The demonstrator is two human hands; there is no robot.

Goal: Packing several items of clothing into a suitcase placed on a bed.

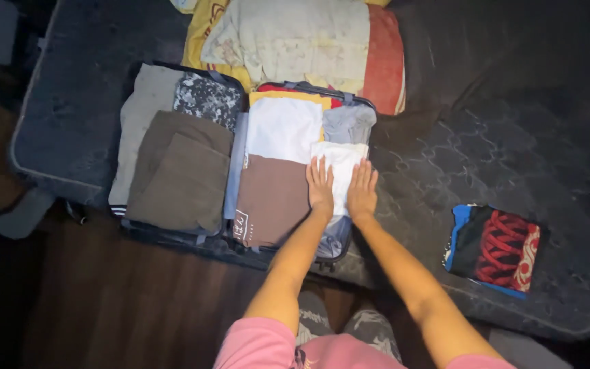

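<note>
An open suitcase lies on a dark mattress, both halves packed with folded clothes. My left hand and my right hand press flat, fingers apart, on a small folded white garment in the right half. Beside it lie a brown folded piece, a larger white one and a grey one. The left half holds olive-brown folded clothes, a dark patterned piece and a light grey piece.
A folded black, red and blue garment lies on the mattress to the right. A yellow, cream and red blanket is bunched behind the suitcase. Wooden floor shows below the mattress edge; my pink shirt is at the bottom.
</note>
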